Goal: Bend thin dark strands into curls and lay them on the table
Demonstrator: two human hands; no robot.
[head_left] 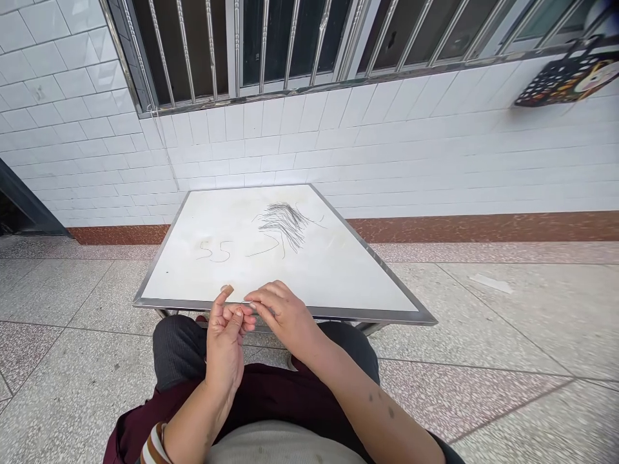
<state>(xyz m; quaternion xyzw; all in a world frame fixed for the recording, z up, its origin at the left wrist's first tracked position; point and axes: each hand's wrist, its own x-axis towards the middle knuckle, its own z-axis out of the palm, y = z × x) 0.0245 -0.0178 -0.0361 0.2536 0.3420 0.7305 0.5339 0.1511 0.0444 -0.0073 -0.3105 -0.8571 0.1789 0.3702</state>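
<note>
Light grey fabric of the wearer's shirt [285,443] lies nearest the camera, at 6 o'clock, below both forearms. Directions take the middle of the white counter [193,283] as the dial centre, with 12 o'clock toward the tiled wall [271,142]. The wearer's hands are together at the counter's near edge, between 6 and 7 o'clock. The left hand [226,332] has its thumb against curled fingers; a tan covering [227,291] sits on its raised fingertip. The right hand [287,316] extends bent fingers toward the left fingertips. Whether either hand is clamped on a strand cannot be told; any item between them is too fine to identify. A bundle of thin dark strands [285,220] lies on the counter at 12 o'clock. Separate curved strands [222,251] lie at 9 o'clock, apart from the bundle. A barred window [261,51] occupies the wall at 12 o'clock.
</note>
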